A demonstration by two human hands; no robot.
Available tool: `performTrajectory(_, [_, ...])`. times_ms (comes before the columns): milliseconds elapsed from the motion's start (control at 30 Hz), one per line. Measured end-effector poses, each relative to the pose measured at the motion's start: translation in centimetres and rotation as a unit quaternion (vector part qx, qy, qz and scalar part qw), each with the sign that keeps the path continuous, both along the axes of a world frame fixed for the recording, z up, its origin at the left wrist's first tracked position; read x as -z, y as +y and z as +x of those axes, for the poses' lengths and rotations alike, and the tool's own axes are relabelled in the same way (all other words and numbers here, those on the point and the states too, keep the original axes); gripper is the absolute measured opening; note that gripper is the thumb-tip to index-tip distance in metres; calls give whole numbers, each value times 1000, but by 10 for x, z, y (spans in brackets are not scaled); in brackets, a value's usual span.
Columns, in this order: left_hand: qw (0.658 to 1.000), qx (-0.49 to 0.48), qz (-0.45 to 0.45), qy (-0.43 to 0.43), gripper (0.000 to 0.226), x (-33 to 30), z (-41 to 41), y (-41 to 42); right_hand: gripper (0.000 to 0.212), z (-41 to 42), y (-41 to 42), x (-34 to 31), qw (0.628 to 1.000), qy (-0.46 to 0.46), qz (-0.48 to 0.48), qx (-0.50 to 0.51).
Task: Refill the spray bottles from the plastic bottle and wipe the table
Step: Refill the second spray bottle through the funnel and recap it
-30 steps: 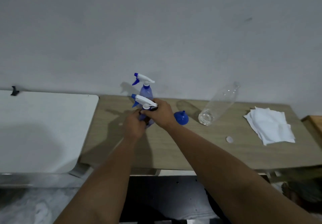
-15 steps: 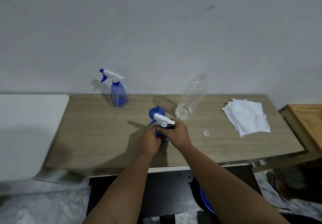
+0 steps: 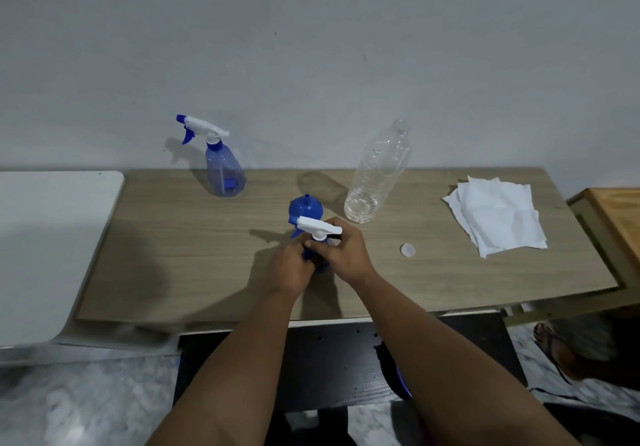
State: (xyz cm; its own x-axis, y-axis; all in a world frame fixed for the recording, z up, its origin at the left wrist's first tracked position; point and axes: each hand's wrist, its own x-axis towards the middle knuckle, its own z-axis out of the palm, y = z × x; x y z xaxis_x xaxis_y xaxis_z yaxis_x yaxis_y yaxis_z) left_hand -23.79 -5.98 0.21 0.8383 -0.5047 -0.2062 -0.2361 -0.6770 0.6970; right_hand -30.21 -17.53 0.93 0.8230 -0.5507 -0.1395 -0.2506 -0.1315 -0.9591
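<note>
A blue spray bottle with a white trigger head (image 3: 317, 229) stands in the middle of the wooden table (image 3: 194, 244). My left hand (image 3: 289, 269) grips its body and my right hand (image 3: 344, 251) is closed around its neck, just under the head. A blue funnel (image 3: 304, 207) sits right behind it. A second blue spray bottle (image 3: 221, 165) stands at the back left near the wall. A clear plastic bottle (image 3: 375, 175), uncapped, with a little water in the bottom, stands at the back right of centre. Its white cap (image 3: 408, 250) lies on the table.
A stack of white paper towels (image 3: 498, 215) lies at the right end of the table. A white surface (image 3: 41, 251) adjoins the table on the left and a wooden box (image 3: 620, 217) on the right. A person's foot (image 3: 550, 341) shows on the floor at lower right.
The spray bottle in my hands has come away from the back-left bottle to the table's middle, in front of the funnel. My view has shifted, with both hands still on the bottle.
</note>
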Motion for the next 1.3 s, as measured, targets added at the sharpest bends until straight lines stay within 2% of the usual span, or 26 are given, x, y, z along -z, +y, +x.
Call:
performTrajectory(167, [1000,24,5,-15,23,0,3,3,26,2,-9,-1,999,-6,10,-32])
performTrajectory(300, [996,74,9,-39,39,-1,12,7,29,4,-17,-7,997,12,20,-72])
performTrajectory(367, [996,80,2,-44,36,0,12,9,31,4,-18,-7,997,14,16,-75])
performTrajectory(467, [997,54,-28,-42,27,8,7,9,36,-1,-8,-4,1000,-3,11,-20])
performTrajectory(567, [999,31,-17,-31,23,13,4,8,31,-5,10,7,998,-31,26,55])
performTrajectory(667, [999,35,-9,-25,19,12,7,9,25,-5,17,14,994,-58,47,81])
performTrajectory(867, [993,101,-53,6,25,7,23,14,27,-1,-2,13,999,-42,16,5])
performTrajectory(1100, [994,89,-56,14,18,9,21,18,22,0,-12,7,998,-36,21,-55])
performTrajectory(1200, [1000,28,-11,-3,25,13,7,14,26,-3,4,14,999,-23,29,6])
performTrajectory(1300, [999,3,31,-22,21,13,1,9,26,0,23,24,997,-5,0,80])
